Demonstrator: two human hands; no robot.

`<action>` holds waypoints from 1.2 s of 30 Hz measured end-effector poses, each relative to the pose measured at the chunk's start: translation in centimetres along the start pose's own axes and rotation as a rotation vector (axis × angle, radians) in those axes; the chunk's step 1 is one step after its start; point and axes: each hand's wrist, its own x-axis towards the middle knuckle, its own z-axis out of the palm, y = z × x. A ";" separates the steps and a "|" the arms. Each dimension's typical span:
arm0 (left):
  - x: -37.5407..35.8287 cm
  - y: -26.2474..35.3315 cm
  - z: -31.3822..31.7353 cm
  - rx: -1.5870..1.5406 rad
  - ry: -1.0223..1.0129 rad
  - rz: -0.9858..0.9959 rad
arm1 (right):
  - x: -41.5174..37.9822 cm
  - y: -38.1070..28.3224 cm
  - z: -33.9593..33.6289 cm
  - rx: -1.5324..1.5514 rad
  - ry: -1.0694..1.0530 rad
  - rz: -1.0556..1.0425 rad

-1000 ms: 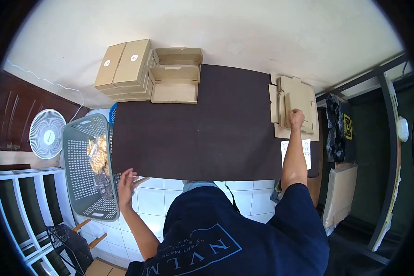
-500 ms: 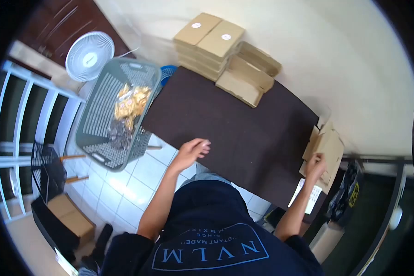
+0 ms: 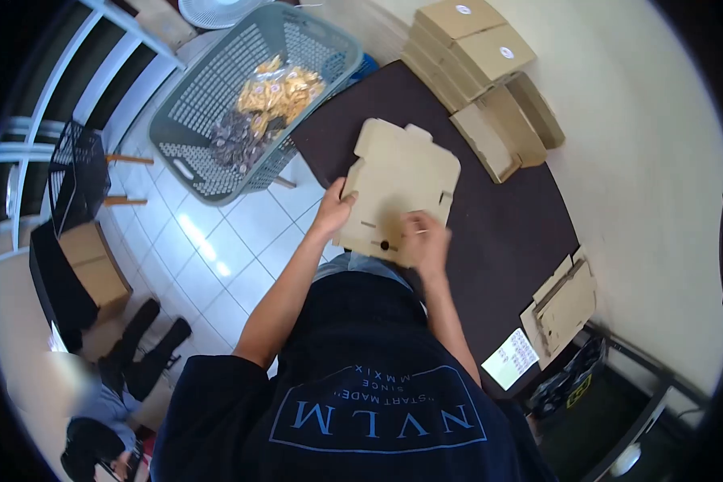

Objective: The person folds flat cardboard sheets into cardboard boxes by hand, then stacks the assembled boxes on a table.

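A flat, unfolded cardboard box point(image 3: 406, 165) with notched edges, slots and a dark round hole is in front of my body, above the table's near edge. My left hand point(image 3: 335, 210) grips its left edge, thumb on top. Over the lower right part of the cardboard is my right hand point(image 3: 426, 243), fingers curled together close to the surface. Whether it pinches anything is hard to see.
A dark table point(image 3: 506, 233) bears a stack of closed boxes point(image 3: 466, 48), an open box point(image 3: 498, 132), more flat cardboard point(image 3: 566, 309) and a written paper point(image 3: 510, 360). A grey basket point(image 3: 193, 104) of packets stands left. A person point(image 3: 104, 410) is at lower left.
A flat cardboard box has come from the pile at right to in front of my body. My left hand, empty before, now grips it; my right hand moved left. The view has shifted.
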 end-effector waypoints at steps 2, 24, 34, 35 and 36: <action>1.4 -2.2 -0.9 -0.001 0.117 0.034 | 3.1 4.4 -1.7 -0.111 0.214 0.022; -4.2 2.0 0.8 0.606 0.067 0.666 | 5.5 5.5 -0.4 -0.455 -0.401 -0.447; -1.1 0.2 2.7 0.884 0.163 0.478 | 9.8 3.0 1.0 -0.753 -0.617 -0.230; -1.0 0.2 2.7 0.885 0.162 0.480 | 10.0 2.9 0.9 -0.763 -0.646 -0.192; -1.1 0.3 2.7 0.882 0.169 0.474 | 10.2 3.2 0.9 -0.762 -0.644 -0.189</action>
